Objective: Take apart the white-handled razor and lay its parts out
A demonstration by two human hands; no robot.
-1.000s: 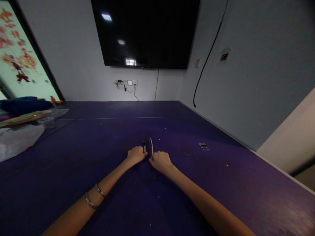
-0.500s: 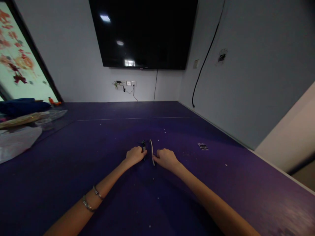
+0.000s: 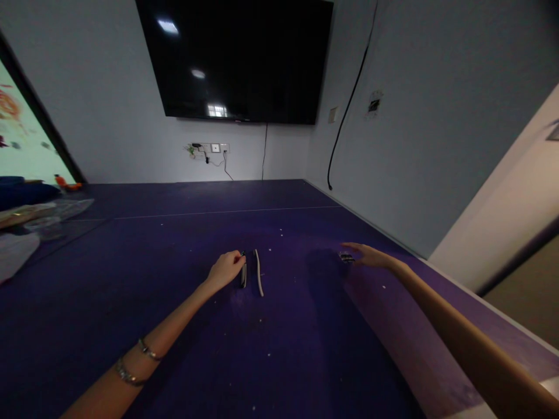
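My left hand (image 3: pixel 226 269) is closed, its fingertips pinching the top end of a slim dark piece with a pale edge (image 3: pixel 243 276). Its exact kind is too small to make out. Just to the right lies a thin, slightly curved pale strip (image 3: pixel 259 274), with a dark bit at its far end, touched by neither hand. Far over to the right, my right hand (image 3: pixel 370 255) reaches with fingers stretched out and apart, holding nothing. Its fingertips are at a small clear packet with dark contents (image 3: pixel 346 257); whether they touch it I cannot tell.
All of this is on a wide purple surface (image 3: pixel 174 326) dotted with white specks. Clear plastic wrapping (image 3: pixel 65 209) and a dark blue bundle (image 3: pixel 26 193) lie at the left. A black cable (image 3: pixel 347 119) hangs along the right wall, and a television (image 3: pixel 244 58) is ahead.
My right hand has left the pale strip and moved right to the clear packet, its fingers opening out. My left hand stays at the slim dark piece. The view has turned slightly right.
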